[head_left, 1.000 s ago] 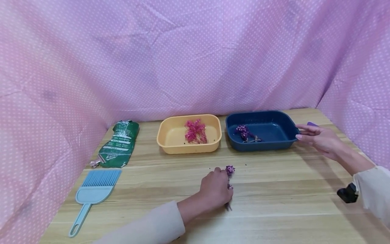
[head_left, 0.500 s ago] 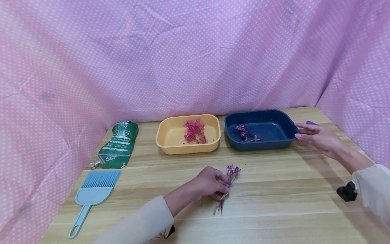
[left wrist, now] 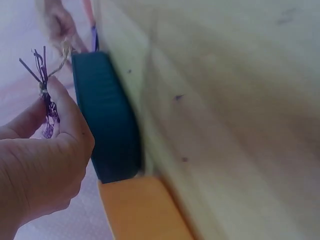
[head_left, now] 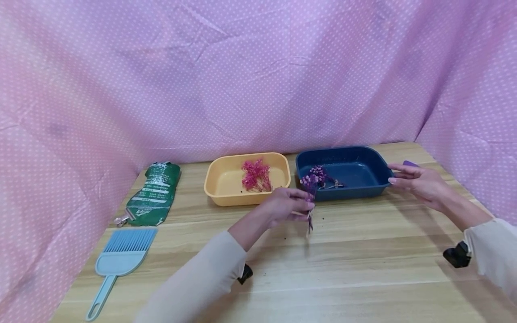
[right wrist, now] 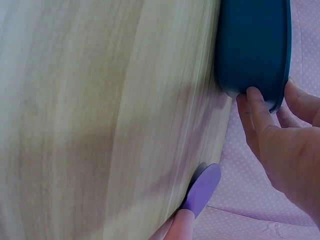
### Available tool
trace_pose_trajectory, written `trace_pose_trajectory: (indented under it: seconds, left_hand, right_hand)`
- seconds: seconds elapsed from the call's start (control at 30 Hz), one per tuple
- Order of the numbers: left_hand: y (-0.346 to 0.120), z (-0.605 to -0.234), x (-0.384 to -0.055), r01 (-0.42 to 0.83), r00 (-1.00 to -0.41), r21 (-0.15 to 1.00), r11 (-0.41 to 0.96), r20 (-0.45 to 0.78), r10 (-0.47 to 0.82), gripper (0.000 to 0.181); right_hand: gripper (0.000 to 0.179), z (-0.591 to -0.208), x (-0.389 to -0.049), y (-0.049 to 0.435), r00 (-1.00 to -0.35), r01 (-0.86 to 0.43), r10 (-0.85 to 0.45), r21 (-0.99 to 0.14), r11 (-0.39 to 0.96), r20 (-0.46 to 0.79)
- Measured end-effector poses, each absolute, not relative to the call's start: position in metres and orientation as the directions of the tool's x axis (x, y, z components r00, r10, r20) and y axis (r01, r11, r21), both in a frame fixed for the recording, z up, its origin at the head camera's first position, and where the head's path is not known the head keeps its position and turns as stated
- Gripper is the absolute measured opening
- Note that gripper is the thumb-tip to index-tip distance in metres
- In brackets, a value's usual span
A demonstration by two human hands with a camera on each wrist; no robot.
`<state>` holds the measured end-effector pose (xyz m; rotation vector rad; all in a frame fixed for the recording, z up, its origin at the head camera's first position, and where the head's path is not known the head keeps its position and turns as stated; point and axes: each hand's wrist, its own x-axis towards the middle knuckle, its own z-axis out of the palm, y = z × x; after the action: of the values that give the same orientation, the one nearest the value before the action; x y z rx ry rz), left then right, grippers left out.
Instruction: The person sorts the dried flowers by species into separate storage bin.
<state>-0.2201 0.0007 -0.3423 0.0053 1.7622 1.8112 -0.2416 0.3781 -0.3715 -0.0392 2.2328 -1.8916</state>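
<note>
My left hand (head_left: 284, 206) pinches a small twine-tied bunch of dried purple flowers (head_left: 309, 181) between thumb and fingers, blooms up and stems down. The blooms overlap the front left corner of a dark blue rectangular bin (head_left: 359, 193) in the head view. Inside that bin lies another bunch of purple flowers (head_left: 318, 170), partly hidden by the held one. My right hand (head_left: 424, 187) rests its extended fingers (right wrist: 257, 105) against the bin's right end, thumb by the rim. In the left wrist view, the held stems (left wrist: 42, 67) fan out above the fingertips.
A yellow bin (head_left: 236, 200) left of the blue one contains pink dried flowers (head_left: 256, 175). Leftward lie a green packet (head_left: 155, 197) with a metal clip (head_left: 124, 218) and a light blue brush (head_left: 123, 260). A purple-bladed tool (right wrist: 204, 187) lies beyond my right hand. Small dark crumbs dot the table.
My left hand has lifted the purple bunch off the table, turned it and carried it forward to the blue bin's front left corner. My right hand has stayed at the bin's end.
</note>
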Motion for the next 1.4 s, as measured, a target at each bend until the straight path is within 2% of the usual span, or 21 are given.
trace_pose_trajectory:
  seconds: [0.2, 0.37, 0.5, 0.63, 0.77, 0.87, 1.03, 1.13, 1.27, 1.33, 1.4]
  left_hand:
    - [0.023, -0.334, -0.248, -0.439, -0.854, 0.896, -0.066, -0.394, 0.339, 0.032]
    - [0.037, -0.328, -0.266, -0.415, -0.882, 0.908, -0.056, -0.387, 0.271, 0.040]
    - [0.047, -0.325, -0.274, -0.401, -0.899, 0.916, -0.031, -0.386, 0.208, 0.028]
    - [0.056, -0.327, -0.279, -0.412, -0.906, 0.908, -0.073, -0.401, 0.132, 0.012]
    - [0.063, -0.333, -0.283, -0.421, -0.906, 0.898, -0.125, -0.409, 0.111, 0.009]
    - [0.066, -0.336, -0.287, -0.442, -0.893, 0.883, -0.156, -0.417, 0.172, 0.018]
    - [0.063, -0.334, -0.291, -0.517, -0.832, 0.840, -0.164, -0.448, 0.328, 0.052]
    - [0.060, -0.330, -0.290, -0.536, -0.810, 0.833, -0.137, -0.462, 0.360, 0.059]
    - [0.052, -0.327, -0.282, -0.483, -0.821, 0.874, -0.049, -0.433, 0.372, 0.051]
    - [0.045, -0.324, -0.273, -0.379, -0.854, 0.922, 0.080, -0.382, 0.354, 0.045]
    - [0.033, -0.321, -0.261, -0.183, -0.897, 0.943, 0.277, -0.275, 0.347, 0.040]
  right_hand:
    - [0.039, -0.371, -0.239, 0.377, -0.976, 0.127, -0.153, -0.976, 0.179, -0.155]
    - [0.037, -0.369, -0.237, 0.377, -0.976, 0.135, -0.150, -0.979, 0.155, -0.159]
    - [0.038, -0.367, -0.235, 0.379, -0.978, 0.129, -0.145, -0.981, 0.147, -0.151]
    - [0.037, -0.368, -0.235, 0.379, -0.978, 0.126, -0.148, -0.982, 0.141, -0.147]
    - [0.036, -0.370, -0.236, 0.376, -0.974, 0.139, -0.167, -0.986, 0.088, -0.152]
    - [0.035, -0.372, -0.235, 0.375, -0.974, 0.139, -0.168, -0.988, 0.068, -0.149]
    - [0.035, -0.372, -0.235, 0.376, -0.975, 0.127, -0.172, -0.989, 0.081, -0.139]
    - [0.036, -0.371, -0.236, 0.378, -0.975, 0.124, -0.171, -0.987, 0.098, -0.139]
    - [0.041, -0.372, -0.236, 0.379, -0.976, 0.125, -0.163, -0.983, 0.138, -0.147]
    - [0.041, -0.373, -0.235, 0.379, -0.975, 0.127, -0.161, -0.980, 0.151, -0.151]
    - [0.039, -0.374, -0.235, 0.378, -0.974, 0.128, -0.166, -0.980, 0.151, -0.152]
